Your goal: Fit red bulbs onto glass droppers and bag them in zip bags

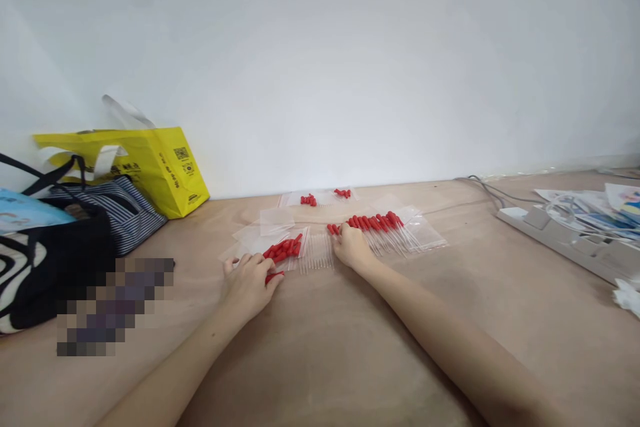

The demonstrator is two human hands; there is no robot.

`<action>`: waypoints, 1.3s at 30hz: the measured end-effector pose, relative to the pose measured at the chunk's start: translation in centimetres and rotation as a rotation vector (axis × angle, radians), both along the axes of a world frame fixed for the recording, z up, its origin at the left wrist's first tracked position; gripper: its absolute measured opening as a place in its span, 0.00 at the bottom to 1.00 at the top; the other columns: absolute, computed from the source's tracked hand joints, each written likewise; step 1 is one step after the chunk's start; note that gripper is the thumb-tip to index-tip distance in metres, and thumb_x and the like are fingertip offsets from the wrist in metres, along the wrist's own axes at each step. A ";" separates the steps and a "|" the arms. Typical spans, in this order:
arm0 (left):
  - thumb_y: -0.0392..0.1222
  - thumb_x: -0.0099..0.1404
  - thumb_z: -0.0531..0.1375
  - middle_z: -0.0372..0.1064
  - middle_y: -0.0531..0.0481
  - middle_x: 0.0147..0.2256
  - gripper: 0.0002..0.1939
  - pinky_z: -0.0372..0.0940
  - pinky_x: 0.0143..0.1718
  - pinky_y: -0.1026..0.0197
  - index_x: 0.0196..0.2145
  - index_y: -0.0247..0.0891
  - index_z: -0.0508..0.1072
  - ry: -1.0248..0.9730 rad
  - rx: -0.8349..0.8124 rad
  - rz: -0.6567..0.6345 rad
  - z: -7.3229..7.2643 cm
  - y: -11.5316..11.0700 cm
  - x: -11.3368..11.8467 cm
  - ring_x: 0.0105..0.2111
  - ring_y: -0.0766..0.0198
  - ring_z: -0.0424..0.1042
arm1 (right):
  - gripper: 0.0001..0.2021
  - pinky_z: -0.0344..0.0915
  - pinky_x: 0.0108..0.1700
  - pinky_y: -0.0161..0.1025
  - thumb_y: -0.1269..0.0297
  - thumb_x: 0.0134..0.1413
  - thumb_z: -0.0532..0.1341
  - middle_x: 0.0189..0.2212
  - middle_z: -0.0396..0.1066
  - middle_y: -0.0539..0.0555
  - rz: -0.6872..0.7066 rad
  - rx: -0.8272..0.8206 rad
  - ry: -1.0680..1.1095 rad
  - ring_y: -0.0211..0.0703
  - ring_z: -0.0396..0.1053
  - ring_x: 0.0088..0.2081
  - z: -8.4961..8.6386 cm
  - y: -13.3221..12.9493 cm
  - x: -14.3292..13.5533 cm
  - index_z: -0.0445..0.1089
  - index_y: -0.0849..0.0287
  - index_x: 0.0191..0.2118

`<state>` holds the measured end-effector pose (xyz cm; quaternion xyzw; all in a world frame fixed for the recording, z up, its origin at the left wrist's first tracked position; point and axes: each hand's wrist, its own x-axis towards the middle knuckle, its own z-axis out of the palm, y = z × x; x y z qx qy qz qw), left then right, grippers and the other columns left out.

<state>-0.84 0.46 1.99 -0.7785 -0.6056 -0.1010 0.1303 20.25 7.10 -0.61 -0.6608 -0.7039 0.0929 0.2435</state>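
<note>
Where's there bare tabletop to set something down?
Bare brown wooden tabletop lies between the left forearm and right forearm, and from the right forearm across to the long white power strip. It's crowded around the left hand and right hand with red-ended thin sticks and clear plastic bags, and at far left with the yellow shopping bag.

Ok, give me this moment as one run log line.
left hand: beside red pile | right hand: at left end of red-topped stick row | around: clear bags, yellow bag at left, power strip at right
</note>
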 end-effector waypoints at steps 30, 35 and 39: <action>0.39 0.63 0.50 0.72 0.53 0.31 0.09 0.44 0.44 0.51 0.33 0.42 0.70 -0.307 0.081 -0.411 -2.5 -1.1 3.8 0.35 0.61 0.66 | 0.06 0.58 0.33 0.32 0.72 0.52 0.51 0.28 0.68 0.53 0.484 0.198 0.190 0.37 0.64 0.31 -0.2 -5.9 4.7 0.64 0.61 0.31; 0.41 0.64 0.50 0.71 0.53 0.29 0.09 0.47 0.39 0.55 0.35 0.42 0.70 -0.397 0.036 -0.374 -2.8 -1.2 4.7 0.31 0.63 0.66 | 0.07 0.57 0.36 0.35 0.73 0.53 0.50 0.30 0.68 0.52 0.571 0.226 0.180 0.38 0.64 0.33 -1.0 -8.3 5.4 0.64 0.59 0.35; 0.41 0.64 0.50 0.71 0.54 0.29 0.09 0.47 0.38 0.55 0.36 0.42 0.70 -0.399 0.032 -0.409 -2.9 -1.3 5.1 0.31 0.64 0.66 | 0.08 0.56 0.38 0.37 0.73 0.54 0.50 0.30 0.68 0.53 0.597 0.211 0.102 0.39 0.64 0.33 -1.0 -8.4 4.7 0.64 0.60 0.36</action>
